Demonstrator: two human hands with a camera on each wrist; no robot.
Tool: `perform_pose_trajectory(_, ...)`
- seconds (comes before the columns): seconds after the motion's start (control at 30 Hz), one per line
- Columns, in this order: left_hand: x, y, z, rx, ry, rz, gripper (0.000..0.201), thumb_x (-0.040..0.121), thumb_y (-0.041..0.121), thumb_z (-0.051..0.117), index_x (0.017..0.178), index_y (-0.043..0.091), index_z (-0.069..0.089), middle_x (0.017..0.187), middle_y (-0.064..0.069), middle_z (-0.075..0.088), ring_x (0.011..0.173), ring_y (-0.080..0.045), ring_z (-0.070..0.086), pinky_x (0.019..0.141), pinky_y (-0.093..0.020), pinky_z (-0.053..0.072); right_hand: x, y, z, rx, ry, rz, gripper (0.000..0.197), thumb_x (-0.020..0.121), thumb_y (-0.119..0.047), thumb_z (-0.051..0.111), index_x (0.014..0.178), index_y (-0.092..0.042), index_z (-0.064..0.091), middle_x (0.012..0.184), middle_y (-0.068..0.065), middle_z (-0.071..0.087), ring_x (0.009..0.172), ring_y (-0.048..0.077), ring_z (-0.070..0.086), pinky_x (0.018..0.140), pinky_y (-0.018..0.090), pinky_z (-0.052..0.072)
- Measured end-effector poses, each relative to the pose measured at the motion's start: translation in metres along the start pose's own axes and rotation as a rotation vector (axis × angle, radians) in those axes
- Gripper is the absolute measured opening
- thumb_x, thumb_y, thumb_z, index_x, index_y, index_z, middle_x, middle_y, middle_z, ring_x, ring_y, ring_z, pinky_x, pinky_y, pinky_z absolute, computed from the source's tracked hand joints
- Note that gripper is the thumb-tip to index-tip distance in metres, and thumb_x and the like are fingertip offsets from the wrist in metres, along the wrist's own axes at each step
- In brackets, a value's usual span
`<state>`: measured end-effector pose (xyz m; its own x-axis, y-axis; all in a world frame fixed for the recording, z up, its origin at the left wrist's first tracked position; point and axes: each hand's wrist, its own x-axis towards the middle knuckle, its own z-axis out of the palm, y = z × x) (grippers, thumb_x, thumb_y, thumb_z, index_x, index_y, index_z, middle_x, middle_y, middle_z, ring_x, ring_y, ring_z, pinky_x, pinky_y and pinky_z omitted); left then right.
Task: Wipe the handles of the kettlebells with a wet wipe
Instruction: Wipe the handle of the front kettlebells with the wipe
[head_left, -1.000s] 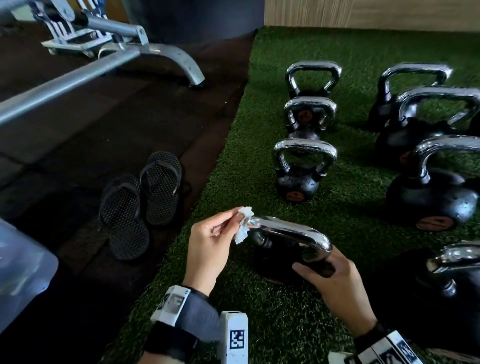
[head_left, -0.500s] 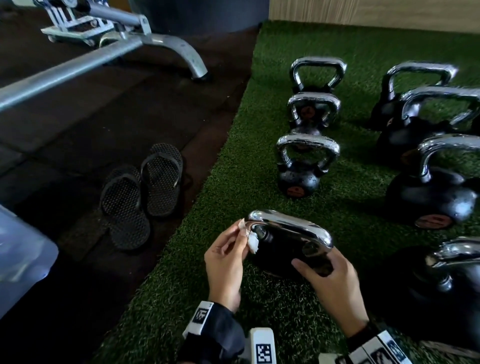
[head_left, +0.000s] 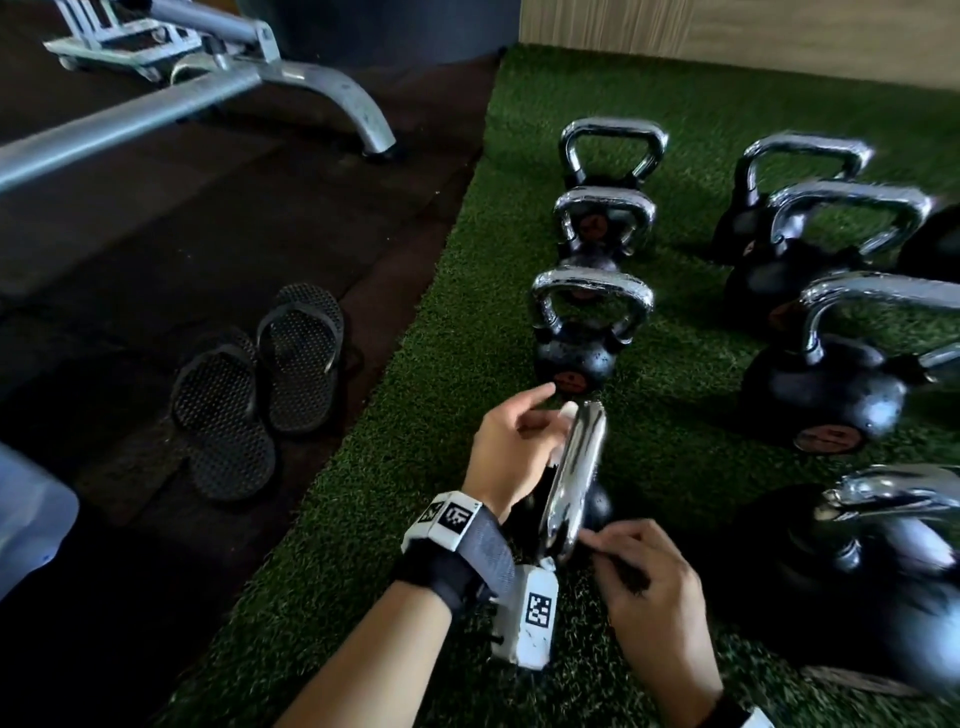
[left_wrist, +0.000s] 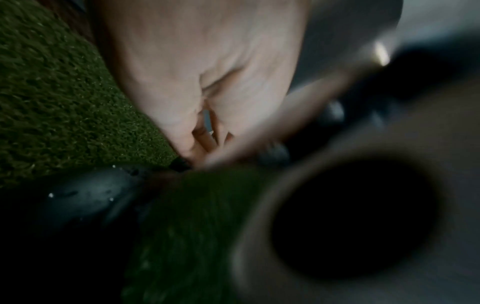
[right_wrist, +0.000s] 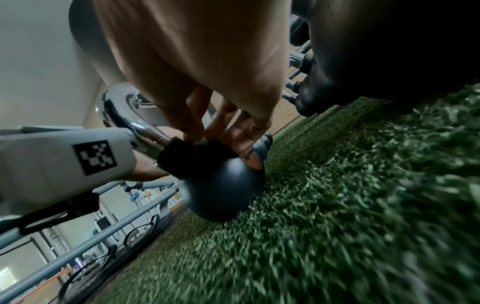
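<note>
A black kettlebell (head_left: 597, 512) stands on the green turf (head_left: 415, 519) right in front of me, its chrome handle (head_left: 576, 478) running away from me. My left hand (head_left: 519, 441) lies on the handle's left side and presses a white wet wipe (head_left: 569, 410) against its far end, index finger stretched out. Only a small bit of the wipe shows. My right hand (head_left: 639, 566) grips the near end. In the right wrist view its fingers (right_wrist: 197, 123) pinch the black base of the handle above the ball (right_wrist: 223, 185). The left wrist view is blurred, showing mostly the palm (left_wrist: 207, 82).
Three small kettlebells (head_left: 587, 332) stand in a line beyond the hands, and several bigger ones (head_left: 831, 384) stand to the right. A pair of black sandals (head_left: 260, 389) lies on the dark floor to the left. A grey bench frame (head_left: 291, 88) is at the back left.
The kettlebell has been turned, so its handle now points away from me instead of lying across. My left hand has slid with the wipe to the far end, and my right hand now holds the near end.
</note>
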<state>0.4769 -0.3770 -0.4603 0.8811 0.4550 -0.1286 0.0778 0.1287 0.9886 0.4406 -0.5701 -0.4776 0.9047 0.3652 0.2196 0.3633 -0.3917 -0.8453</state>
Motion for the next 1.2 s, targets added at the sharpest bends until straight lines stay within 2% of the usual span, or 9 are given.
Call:
perform_pose_trajectory(0.13, -0.002, -0.003, -0.007, 0.089, -0.094, 0.0, 0.028, 0.092, 0.017, 0.077, 0.12, 0.017, 0.076, 0.11, 0.005, 0.079, 0.11, -0.011, 0.073, 0.106, -0.032, 0.053, 0.024, 0.002, -0.005, -0.023, -0.05, 0.121, 0.048, 0.084, -0.033, 0.077, 0.131, -0.033, 0.064, 0.114, -0.008, 0.056, 0.104, 0.007, 0.062, 0.091, 0.029, 0.055)
perform_pose_trajectory(0.23, -0.003, -0.004, -0.015, 0.174, -0.103, 0.016, 0.027, 0.092, 0.02, 0.077, 0.118, 0.015, 0.078, 0.113, 0.009, 0.078, 0.111, -0.002, 0.071, 0.108, -0.032, 0.052, 0.038, 0.002, -0.008, -0.037, -0.161, 0.213, 0.06, 0.08, -0.054, 0.07, 0.136, -0.034, 0.061, 0.117, -0.01, 0.058, 0.106, -0.001, 0.058, 0.085, 0.005, 0.044)
perform_pose_trajectory(0.37, 0.001, 0.008, -0.011, 0.227, -0.095, 0.029, 0.024, 0.09, 0.021, 0.079, 0.114, 0.02, 0.079, 0.111, 0.009, 0.078, 0.109, -0.002, 0.071, 0.107, -0.036, 0.053, 0.042, 0.001, -0.01, -0.074, -0.176, 0.208, 0.056, 0.083, -0.046, 0.073, 0.136, -0.032, 0.062, 0.118, -0.011, 0.059, 0.102, -0.005, 0.056, 0.078, -0.007, 0.035)
perform_pose_trajectory(0.47, 0.0, 0.023, -0.003, 0.004, -0.123, 0.041, 0.034, 0.083, 0.029, 0.081, 0.115, 0.016, 0.078, 0.116, -0.001, 0.078, 0.113, -0.017, 0.072, 0.104, -0.043, 0.055, 0.042, 0.002, -0.01, -0.076, -0.158, 0.225, 0.053, 0.083, -0.038, 0.077, 0.134, -0.03, 0.064, 0.125, -0.007, 0.061, 0.112, 0.003, 0.057, 0.081, -0.007, 0.034)
perform_pose_trajectory(0.7, 0.002, 0.037, 0.002, -0.111, -0.18, -0.03, 0.033, 0.094, 0.003, 0.069, 0.127, -0.001, 0.068, 0.123, -0.015, 0.073, 0.101, -0.011, 0.072, 0.087, -0.024, 0.061, 0.044, 0.005, -0.008, -0.043, -0.136, 0.246, 0.052, 0.08, -0.035, 0.08, 0.13, -0.025, 0.068, 0.124, -0.004, 0.062, 0.11, 0.005, 0.059, 0.078, -0.008, 0.035)
perform_pose_trajectory(0.87, -0.015, 0.044, -0.011, -0.211, -0.271, -0.073, 0.029, 0.085, 0.007, 0.075, 0.113, 0.016, 0.079, 0.11, -0.007, 0.079, 0.096, -0.012, 0.075, 0.079, -0.023, 0.061, 0.041, 0.009, -0.007, -0.03, -0.141, 0.225, 0.059, 0.074, -0.043, 0.077, 0.13, -0.026, 0.068, 0.125, -0.004, 0.063, 0.114, 0.005, 0.059, 0.083, -0.003, 0.037)
perform_pose_trajectory(0.97, -0.02, 0.053, -0.021, -0.118, -0.344, -0.052, 0.032, 0.077, 0.017, 0.081, 0.109, 0.02, 0.081, 0.109, -0.004, 0.08, 0.099, -0.013, 0.075, 0.081, -0.024, 0.06, 0.04, 0.011, -0.007, 0.008, -0.138, 0.224, 0.068, 0.068, -0.054, 0.069, 0.13, -0.027, 0.068, 0.124, -0.005, 0.064, 0.113, 0.003, 0.058, 0.083, 0.0, 0.039)
perform_pose_trajectory(1.03, -0.019, 0.057, -0.023, -0.035, -0.281, -0.008, 0.031, 0.083, 0.013, 0.081, 0.113, 0.017, 0.079, 0.108, -0.003, 0.08, 0.098, -0.013, 0.075, 0.08, -0.023, 0.06, 0.04, 0.01, -0.007, 0.019, -0.15, 0.229, 0.071, 0.067, -0.059, 0.067, 0.131, -0.028, 0.067, 0.123, -0.006, 0.063, 0.113, 0.003, 0.058, 0.082, 0.002, 0.04)
perform_pose_trajectory(1.2, -0.039, 0.052, -0.026, -0.04, -0.228, -0.044, 0.03, 0.078, 0.019, 0.081, 0.108, 0.017, 0.079, 0.106, -0.005, 0.08, 0.097, -0.016, 0.074, 0.092, -0.033, 0.06, 0.041, 0.008, -0.007, 0.051, -0.144, 0.248, 0.067, 0.067, -0.053, 0.071, 0.128, -0.028, 0.069, 0.118, -0.004, 0.063, 0.111, 0.005, 0.06, 0.082, 0.003, 0.042)
